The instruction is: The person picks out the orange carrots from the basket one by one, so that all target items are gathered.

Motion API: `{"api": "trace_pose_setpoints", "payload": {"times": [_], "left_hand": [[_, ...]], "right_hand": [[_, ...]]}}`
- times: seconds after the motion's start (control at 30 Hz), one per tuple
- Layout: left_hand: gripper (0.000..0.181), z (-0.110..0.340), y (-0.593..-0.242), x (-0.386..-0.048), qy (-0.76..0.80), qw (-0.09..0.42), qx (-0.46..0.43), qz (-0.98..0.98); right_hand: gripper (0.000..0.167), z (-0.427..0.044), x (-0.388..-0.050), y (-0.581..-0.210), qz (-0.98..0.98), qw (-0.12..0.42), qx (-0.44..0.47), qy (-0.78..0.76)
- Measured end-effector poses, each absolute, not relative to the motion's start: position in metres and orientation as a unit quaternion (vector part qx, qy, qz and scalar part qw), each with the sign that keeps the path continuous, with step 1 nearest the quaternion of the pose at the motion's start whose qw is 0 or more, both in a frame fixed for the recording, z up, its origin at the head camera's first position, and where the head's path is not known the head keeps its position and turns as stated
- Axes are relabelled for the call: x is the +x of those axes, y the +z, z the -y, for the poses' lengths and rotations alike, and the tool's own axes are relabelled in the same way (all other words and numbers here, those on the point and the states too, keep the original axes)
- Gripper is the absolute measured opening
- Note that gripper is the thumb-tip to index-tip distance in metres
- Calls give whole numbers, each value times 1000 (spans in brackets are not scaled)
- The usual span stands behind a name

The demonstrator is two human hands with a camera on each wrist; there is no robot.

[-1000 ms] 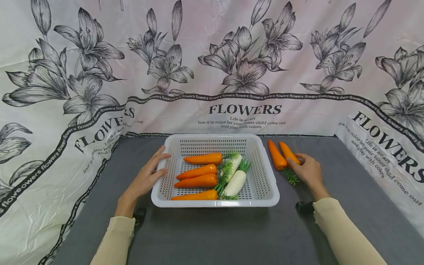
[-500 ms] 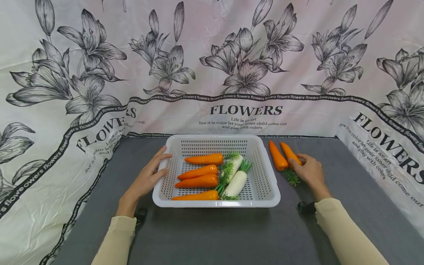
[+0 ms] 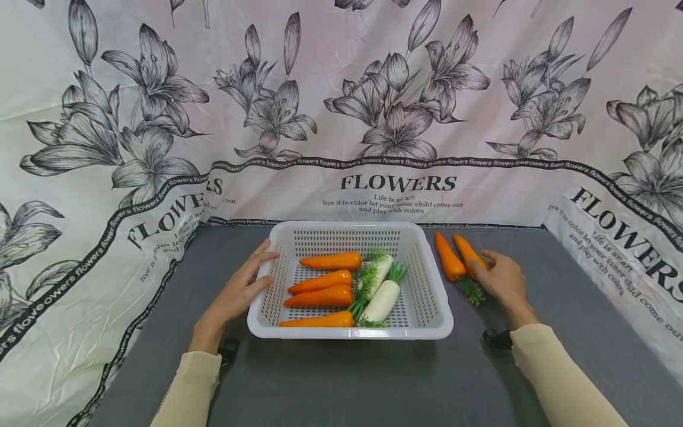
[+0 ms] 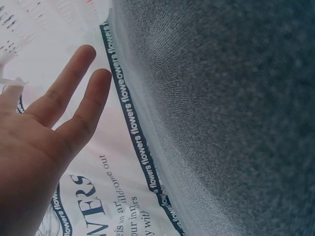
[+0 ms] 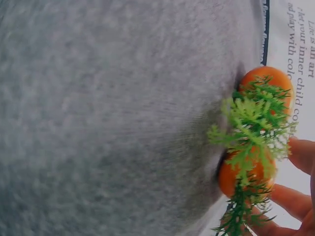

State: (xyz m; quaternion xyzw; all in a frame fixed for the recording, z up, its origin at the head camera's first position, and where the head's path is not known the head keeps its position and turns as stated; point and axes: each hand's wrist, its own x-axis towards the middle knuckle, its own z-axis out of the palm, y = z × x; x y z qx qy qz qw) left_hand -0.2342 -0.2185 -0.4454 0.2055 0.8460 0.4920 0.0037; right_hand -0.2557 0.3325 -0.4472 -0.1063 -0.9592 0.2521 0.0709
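Note:
A white perforated plastic basket stands on the grey table, with several orange carrots and two white radishes with green tops lying in it. My left hand rests at the basket's left rim, fingers extended; two straight fingers show in the left wrist view. To the basket's right, two carrots lie side by side on the table. My right hand holds the right-hand carrot by its thick end, thumb and fingers on either side. The other carrot lies just left of it. Green leaves partly cover both thick ends.
A white cloth printed with flowers and lettering hangs behind the table and along both sides. The grey tabletop extends in front of the basket and to the right of my right hand.
The head view has tilted slightly, so the whole scene sits a little lower. Both hands, the basket and the carrots keep their places relative to each other.

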Motion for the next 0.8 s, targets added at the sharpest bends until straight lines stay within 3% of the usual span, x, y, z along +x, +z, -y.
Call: {"api": "trace_pose_setpoints", "payload": {"times": [0.17,0.8], "left_hand": [[48,219,-446,-235,492,1,205,-846],[48,217,-444,-232,492,6,200,-847]], "right_hand": [[64,-327,-258,-438,960,109,-75,248],[57,-263,-263,-376,942,116,70,306]]}}
